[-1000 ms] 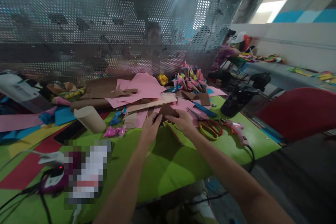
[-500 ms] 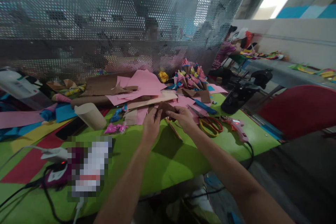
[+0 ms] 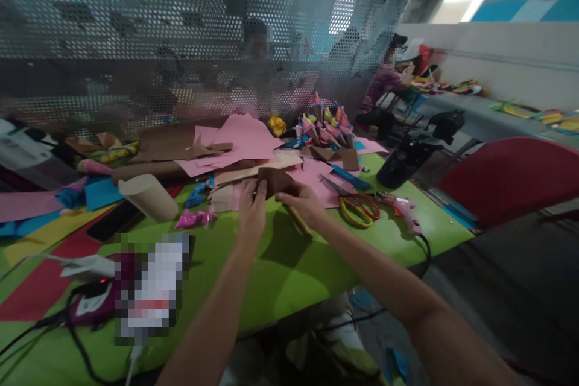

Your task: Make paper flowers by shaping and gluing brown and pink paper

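A small piece of brown paper (image 3: pixel 274 181) is held up between my two hands, above the green table (image 3: pixel 289 289). My left hand (image 3: pixel 252 208) pinches its left side, with the thumb on the near face. My right hand (image 3: pixel 302 200) grips its lower right edge between thumb and fingers. Below the right hand lies a yellow pencil-like stick (image 3: pixel 299 221), partly covered. Pink paper sheets (image 3: pixel 244 139) are piled behind the hands. Scissors (image 3: pixel 359 210) with yellow and red handles lie to the right, close to a blue-handled cutter (image 3: pixel 350 177).
A pink glue gun (image 3: pixel 409 214) with its cord sits at the right edge. Left are a cardboard roll (image 3: pixel 148 198), a phone (image 3: pixel 154 283) and a power strip (image 3: pixel 102 295). Paper cones (image 3: pixel 323 126) cluster behind. Past a perforated metal screen (image 3: pixel 181 42), a person (image 3: pixel 382 81) sits.
The brown paper is more opened out and raised between my hands, showing a larger face. My right hand has shifted its hold slightly lower. The view has turned a little.
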Available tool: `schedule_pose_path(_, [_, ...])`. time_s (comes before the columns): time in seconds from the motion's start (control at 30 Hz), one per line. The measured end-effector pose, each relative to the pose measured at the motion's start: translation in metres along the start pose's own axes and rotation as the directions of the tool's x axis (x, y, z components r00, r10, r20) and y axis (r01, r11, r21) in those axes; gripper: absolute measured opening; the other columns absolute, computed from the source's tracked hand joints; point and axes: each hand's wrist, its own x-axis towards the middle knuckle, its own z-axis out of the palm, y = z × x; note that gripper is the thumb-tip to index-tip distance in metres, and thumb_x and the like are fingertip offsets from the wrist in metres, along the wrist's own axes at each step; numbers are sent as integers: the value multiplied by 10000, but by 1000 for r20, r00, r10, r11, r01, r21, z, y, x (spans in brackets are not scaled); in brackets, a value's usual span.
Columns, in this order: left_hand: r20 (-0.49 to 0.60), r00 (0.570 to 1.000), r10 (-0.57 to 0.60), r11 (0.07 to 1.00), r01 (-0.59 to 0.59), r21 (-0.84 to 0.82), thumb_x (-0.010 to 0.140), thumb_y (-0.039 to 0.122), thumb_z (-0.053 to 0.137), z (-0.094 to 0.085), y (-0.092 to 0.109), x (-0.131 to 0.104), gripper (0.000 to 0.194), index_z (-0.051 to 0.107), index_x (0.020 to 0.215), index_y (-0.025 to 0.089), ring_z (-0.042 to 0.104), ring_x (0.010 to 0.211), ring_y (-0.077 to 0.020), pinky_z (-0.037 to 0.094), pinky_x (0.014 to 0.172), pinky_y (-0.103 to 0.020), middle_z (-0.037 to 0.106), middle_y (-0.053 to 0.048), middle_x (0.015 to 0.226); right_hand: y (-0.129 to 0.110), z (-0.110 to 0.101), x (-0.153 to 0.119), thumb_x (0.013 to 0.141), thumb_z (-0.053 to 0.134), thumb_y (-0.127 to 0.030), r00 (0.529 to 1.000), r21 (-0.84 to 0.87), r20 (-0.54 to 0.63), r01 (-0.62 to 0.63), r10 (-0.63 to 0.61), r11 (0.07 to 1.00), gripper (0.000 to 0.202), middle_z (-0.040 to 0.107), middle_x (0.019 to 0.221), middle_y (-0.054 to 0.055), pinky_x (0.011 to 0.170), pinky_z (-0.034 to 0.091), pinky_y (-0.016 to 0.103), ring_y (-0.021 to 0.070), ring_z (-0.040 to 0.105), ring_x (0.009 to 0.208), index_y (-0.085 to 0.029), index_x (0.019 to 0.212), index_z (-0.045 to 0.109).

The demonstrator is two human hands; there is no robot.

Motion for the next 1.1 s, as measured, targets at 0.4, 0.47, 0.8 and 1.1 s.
schedule_pose_path(0.4, [41, 997, 73, 987, -78, 141, 928, 403, 505, 8, 6, -8, 194, 593, 836, 256, 610, 872, -226, 489, 836, -347, 665, -54, 844, 4, 8, -5, 655, 691, -514, 1000, 18, -9, -5, 5, 1000, 332, 587, 559, 1, 572, 395, 269, 130, 499, 558, -201, 564, 632])
schedule_pose_path(0.47, [33, 996, 84, 986, -88, 143, 929, 416, 502, 9, 7, -7, 214, 600, 838, 249, 607, 845, -218, 487, 813, -338, 671, -54, 854, 3, 8, -4, 664, 671, -514, 997, 21, -69, 27, -25, 999, 317, 591, 576, 0, 575, 398, 272, 135, 502, 567, -209, 586, 627])
schedule_pose_path(0.8, [5, 997, -83, 997, 83, 3, 891, 547, 526, -9, -1, 5, 365, 643, 850, 203, 596, 798, -188, 463, 719, -289, 682, -44, 835, -24, -61, 8, 727, 598, -535, 902, -204, -388, 117, -190, 972, 317, 603, 633, 21, 569, 394, 278, 160, 520, 603, -225, 663, 590])
schedule_pose_path(1.1, [92, 985, -146, 974, 159, -158, 893, 458, 537, -2, -6, 5, 291, 621, 811, 192, 558, 689, -148, 429, 620, -253, 631, -17, 748, -15, -158, -92, 782, 582, -410, 930, -933, -204, -89, -307, 349, 276, 730, 950, 119, 818, 485, 449, 310, 659, 886, -241, 942, 730])
